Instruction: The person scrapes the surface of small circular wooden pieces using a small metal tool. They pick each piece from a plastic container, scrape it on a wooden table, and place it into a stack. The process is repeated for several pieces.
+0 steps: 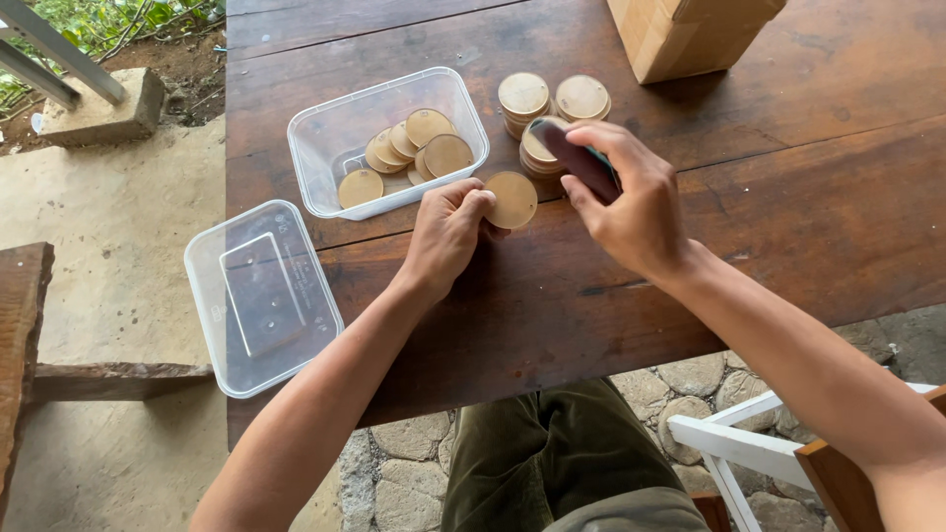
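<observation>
Fingers of the left hand [445,234] pinch a round wooden disc [512,200] by its edge, at 12 o'clock of the hand. The right hand [631,207] grips a dark flat tool [576,158]. Disc stacks [552,113] sit at 12 o'clock; a clear tub [325,133] with discs lies at 10.

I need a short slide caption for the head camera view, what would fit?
Left hand holds a round wooden disc while right hand grips a dark tool beside a plastic tub.
</observation>
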